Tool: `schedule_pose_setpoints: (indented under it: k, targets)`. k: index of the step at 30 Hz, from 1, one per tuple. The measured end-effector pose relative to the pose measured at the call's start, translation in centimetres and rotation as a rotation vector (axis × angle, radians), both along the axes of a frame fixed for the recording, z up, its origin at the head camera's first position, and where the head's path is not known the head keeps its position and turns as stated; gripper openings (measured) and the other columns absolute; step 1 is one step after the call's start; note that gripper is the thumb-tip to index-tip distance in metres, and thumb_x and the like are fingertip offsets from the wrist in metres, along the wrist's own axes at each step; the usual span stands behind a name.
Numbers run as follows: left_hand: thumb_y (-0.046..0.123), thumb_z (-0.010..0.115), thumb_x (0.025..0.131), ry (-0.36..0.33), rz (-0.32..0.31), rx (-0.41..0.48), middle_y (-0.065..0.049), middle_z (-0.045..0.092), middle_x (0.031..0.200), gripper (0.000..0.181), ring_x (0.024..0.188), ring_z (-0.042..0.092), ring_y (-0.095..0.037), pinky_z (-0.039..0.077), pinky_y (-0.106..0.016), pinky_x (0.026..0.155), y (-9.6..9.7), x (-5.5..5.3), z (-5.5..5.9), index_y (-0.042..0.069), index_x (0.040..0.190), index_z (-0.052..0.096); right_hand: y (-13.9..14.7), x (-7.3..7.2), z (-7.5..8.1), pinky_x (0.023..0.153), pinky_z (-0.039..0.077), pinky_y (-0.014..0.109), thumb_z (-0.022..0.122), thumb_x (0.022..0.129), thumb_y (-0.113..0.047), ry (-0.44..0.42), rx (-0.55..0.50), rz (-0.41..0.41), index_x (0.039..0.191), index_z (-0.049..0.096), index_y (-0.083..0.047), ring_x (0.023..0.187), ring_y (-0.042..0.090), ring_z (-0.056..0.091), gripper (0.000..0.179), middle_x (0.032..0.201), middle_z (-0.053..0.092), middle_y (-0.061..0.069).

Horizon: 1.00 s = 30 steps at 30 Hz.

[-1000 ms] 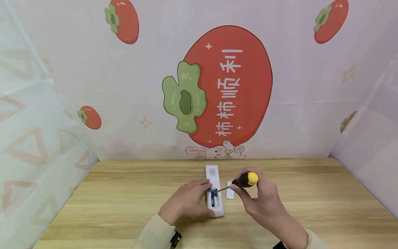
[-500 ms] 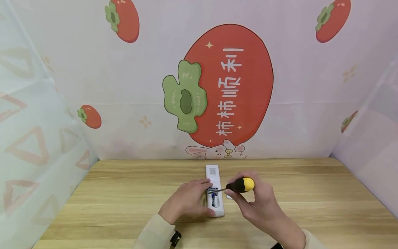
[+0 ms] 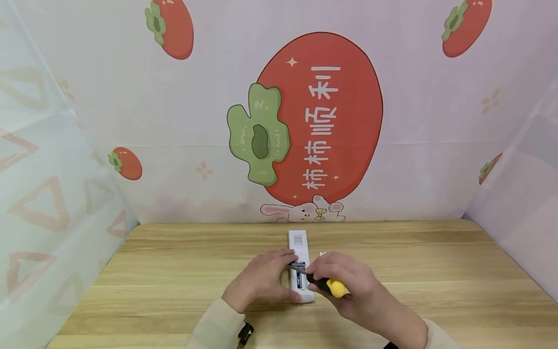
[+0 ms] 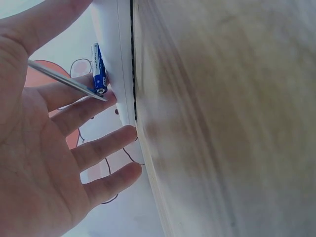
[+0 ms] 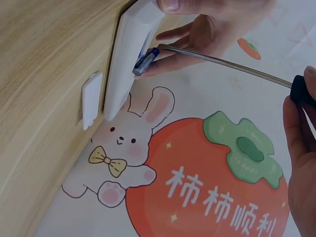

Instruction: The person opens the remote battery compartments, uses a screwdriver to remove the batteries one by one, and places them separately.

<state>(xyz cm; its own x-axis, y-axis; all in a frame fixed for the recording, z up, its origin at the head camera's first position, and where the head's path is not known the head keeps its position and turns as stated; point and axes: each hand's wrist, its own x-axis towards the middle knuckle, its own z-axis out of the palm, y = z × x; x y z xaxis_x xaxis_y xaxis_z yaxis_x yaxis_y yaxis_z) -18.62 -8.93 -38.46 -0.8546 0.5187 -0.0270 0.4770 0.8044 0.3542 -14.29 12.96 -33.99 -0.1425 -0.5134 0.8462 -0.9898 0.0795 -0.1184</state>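
A white remote control (image 3: 298, 242) lies back up on the table, its battery compartment uncovered. One battery (image 3: 299, 280) sits in the compartment; another blue-and-silver battery (image 5: 146, 62) stands tilted out of it. My left hand (image 3: 261, 276) rests on the remote's left side, fingers spread and fairly straight, thumb on its near end, fingertips close to the tilted battery. In my right hand (image 3: 353, 286) I grip the black-and-yellow handle of a screwdriver (image 5: 222, 62). Its metal tip is at the end of the tilted battery; whether they touch is hard to tell.
A small white battery cover (image 5: 91, 101) lies on the wooden table (image 3: 183, 271) to the right of the remote, mostly hidden behind my right hand in the head view. A printed backdrop (image 3: 322, 121) stands along the table's far edge.
My right hand has moved left and nearer me, and the screwdriver's handle has swung lower, towards me. The left hand and remote have stayed put.
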Motion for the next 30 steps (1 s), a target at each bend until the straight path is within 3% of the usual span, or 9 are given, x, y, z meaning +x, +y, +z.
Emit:
schedule_pose_setpoints:
  k: [4,9,16,21,30]
  targets:
    - [0.060,0.083,0.075,-0.009,0.005,0.004,-0.007,0.052,0.150,0.088,0.139,0.047,-0.030,0.039,-0.052,0.113,-0.1,0.0,0.0,0.011,0.144,0.058,0.0,-0.1,-0.3,0.092,0.057,0.029,0.055,0.104,-0.011,0.049,0.081,0.001,0.100,0.064,-0.001,0.094,0.025,0.069,0.014,0.105,0.066,0.010]
    - [0.060,0.084,0.074,-0.014,0.010,0.008,-0.007,0.052,0.150,0.089,0.139,0.047,-0.030,0.039,-0.053,0.114,-0.1,0.0,0.0,0.011,0.144,0.058,0.2,0.0,-0.4,0.093,0.057,0.029,0.044,0.102,-0.003,0.081,0.169,-0.029,0.103,0.065,-0.005,0.099,0.023,0.068,0.021,0.108,0.065,0.008]
    - [0.059,0.085,0.074,-0.026,0.014,0.006,-0.007,0.052,0.150,0.089,0.139,0.046,-0.030,0.038,-0.053,0.114,0.0,0.1,0.0,0.011,0.144,0.058,0.8,0.8,0.1,0.100,0.053,0.030,0.048,0.104,-0.009,0.000,0.269,-0.092,0.109,0.065,-0.010,0.106,0.017,0.064,0.019,0.112,0.065,0.003]
    - [0.058,0.085,0.074,-0.030,0.013,0.006,-0.006,0.051,0.151,0.089,0.140,0.045,-0.030,0.038,-0.054,0.114,0.0,0.0,0.0,0.011,0.144,0.057,1.0,1.1,0.4,0.099,0.054,0.030,0.051,0.102,-0.007,-0.002,0.290,-0.090,0.113,0.066,-0.009,0.107,0.017,0.064,0.019,0.114,0.064,0.003]
    - [0.059,0.085,0.073,0.002,0.004,-0.013,-0.007,0.053,0.149,0.089,0.138,0.048,-0.029,0.040,-0.052,0.113,0.0,0.0,-0.1,0.010,0.143,0.058,0.9,1.5,1.0,0.096,0.053,0.026,0.035,0.100,-0.003,0.072,0.297,-0.053,0.106,0.064,-0.010,0.105,0.013,0.061,0.031,0.108,0.062,-0.002]
